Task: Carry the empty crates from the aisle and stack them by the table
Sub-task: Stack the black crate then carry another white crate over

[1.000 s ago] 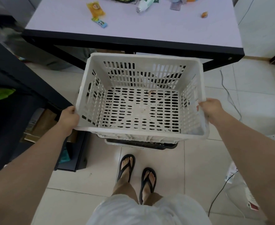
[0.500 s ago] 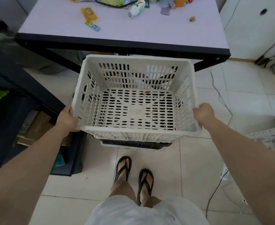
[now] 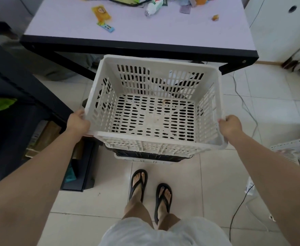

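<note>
I hold an empty white slotted crate [image 3: 152,139] level in front of me, just before the table [image 3: 138,48]. My left hand [image 3: 78,121] grips the crate's left rim near its front corner. My right hand [image 3: 230,126] grips the right rim near its front corner. Under the held crate sits a dark crate [image 3: 151,156] on another white one [image 3: 145,161], both mostly hidden. Whether the held crate rests on them or hangs just above, I cannot tell.
The table top carries snack packets [image 3: 101,13], a bottle [image 3: 153,6] and other small items. A dark shelf unit [image 3: 12,103] with boxes stands to the left. A cable [image 3: 243,103] runs over the tiled floor on the right, near white racking [image 3: 292,146]. My feet [image 3: 151,189] stand behind the crates.
The crate has dropped lower and moved slightly forward toward the table, closing the gap over the crates beneath. Both hands keep the same grip on its rims.
</note>
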`<action>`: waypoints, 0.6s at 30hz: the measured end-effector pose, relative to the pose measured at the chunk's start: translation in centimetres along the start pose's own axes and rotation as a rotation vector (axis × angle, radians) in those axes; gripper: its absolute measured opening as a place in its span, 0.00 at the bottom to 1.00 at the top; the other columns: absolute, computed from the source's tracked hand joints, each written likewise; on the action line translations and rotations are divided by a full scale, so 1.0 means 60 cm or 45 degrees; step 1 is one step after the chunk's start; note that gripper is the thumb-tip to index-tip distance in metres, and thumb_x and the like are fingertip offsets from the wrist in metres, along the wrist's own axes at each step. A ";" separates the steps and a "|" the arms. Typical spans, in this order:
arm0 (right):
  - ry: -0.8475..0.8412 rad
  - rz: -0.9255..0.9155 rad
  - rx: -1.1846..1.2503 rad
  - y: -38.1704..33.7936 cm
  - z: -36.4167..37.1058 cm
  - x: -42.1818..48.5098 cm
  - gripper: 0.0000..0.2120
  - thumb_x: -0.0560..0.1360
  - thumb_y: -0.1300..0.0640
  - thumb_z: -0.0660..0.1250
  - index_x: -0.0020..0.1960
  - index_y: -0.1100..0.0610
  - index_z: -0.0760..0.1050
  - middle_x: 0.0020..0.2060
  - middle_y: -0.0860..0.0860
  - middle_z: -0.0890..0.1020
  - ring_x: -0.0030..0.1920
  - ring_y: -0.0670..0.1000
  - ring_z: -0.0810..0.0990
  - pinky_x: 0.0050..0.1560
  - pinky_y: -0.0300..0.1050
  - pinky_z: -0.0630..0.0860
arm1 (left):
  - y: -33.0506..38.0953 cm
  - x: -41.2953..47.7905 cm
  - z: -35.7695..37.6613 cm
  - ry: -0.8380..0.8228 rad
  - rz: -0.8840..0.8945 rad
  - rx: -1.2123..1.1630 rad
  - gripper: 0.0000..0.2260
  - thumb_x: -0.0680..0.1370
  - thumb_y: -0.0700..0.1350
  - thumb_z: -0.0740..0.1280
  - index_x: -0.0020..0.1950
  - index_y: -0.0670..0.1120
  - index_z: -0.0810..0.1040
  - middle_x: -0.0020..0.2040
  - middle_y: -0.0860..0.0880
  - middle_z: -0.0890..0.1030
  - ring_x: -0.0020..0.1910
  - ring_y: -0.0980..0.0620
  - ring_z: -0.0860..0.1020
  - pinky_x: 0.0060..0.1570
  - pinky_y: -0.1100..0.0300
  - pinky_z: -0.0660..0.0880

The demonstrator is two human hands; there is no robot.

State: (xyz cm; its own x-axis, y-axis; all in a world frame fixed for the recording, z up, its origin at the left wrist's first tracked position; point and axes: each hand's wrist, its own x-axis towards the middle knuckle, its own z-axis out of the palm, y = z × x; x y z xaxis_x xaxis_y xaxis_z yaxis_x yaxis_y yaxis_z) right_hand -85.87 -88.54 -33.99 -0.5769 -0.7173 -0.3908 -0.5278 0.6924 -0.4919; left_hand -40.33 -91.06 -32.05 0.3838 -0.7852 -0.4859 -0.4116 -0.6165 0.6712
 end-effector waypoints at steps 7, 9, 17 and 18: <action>0.031 0.108 0.042 -0.016 0.003 -0.015 0.10 0.77 0.62 0.60 0.54 0.67 0.74 0.47 0.62 0.76 0.57 0.62 0.78 0.46 0.45 0.69 | -0.008 -0.004 0.003 -0.030 0.080 0.171 0.22 0.74 0.29 0.57 0.68 0.40 0.69 0.62 0.36 0.74 0.61 0.35 0.74 0.49 0.49 0.76; 0.017 0.133 -0.015 -0.029 0.005 -0.022 0.13 0.77 0.63 0.59 0.58 0.69 0.72 0.51 0.63 0.76 0.60 0.63 0.76 0.48 0.45 0.69 | -0.003 -0.007 0.002 -0.020 0.082 0.262 0.23 0.74 0.30 0.58 0.70 0.40 0.66 0.63 0.36 0.73 0.61 0.35 0.73 0.48 0.51 0.74; -0.006 -0.071 -0.285 -0.064 0.007 -0.058 0.24 0.74 0.58 0.62 0.68 0.64 0.65 0.63 0.63 0.72 0.61 0.64 0.73 0.60 0.56 0.73 | -0.005 -0.041 0.002 0.017 0.113 0.184 0.22 0.75 0.36 0.63 0.68 0.39 0.65 0.62 0.35 0.74 0.59 0.36 0.74 0.53 0.51 0.73; 0.026 -0.133 -0.304 -0.065 0.008 -0.064 0.22 0.74 0.59 0.62 0.66 0.63 0.68 0.62 0.63 0.73 0.60 0.64 0.74 0.59 0.55 0.74 | -0.010 -0.050 0.003 0.033 0.112 0.168 0.23 0.75 0.36 0.63 0.69 0.39 0.64 0.62 0.36 0.74 0.60 0.37 0.74 0.54 0.51 0.73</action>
State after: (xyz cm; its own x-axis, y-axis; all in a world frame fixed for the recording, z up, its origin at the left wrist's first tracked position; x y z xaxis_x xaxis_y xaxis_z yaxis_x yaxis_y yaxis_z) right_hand -81.30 -88.54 -30.91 -0.5228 -0.7858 -0.3305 -0.7159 0.6152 -0.3301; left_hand -41.39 -88.36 -31.12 0.3622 -0.8358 -0.4127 -0.5487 -0.5491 0.6305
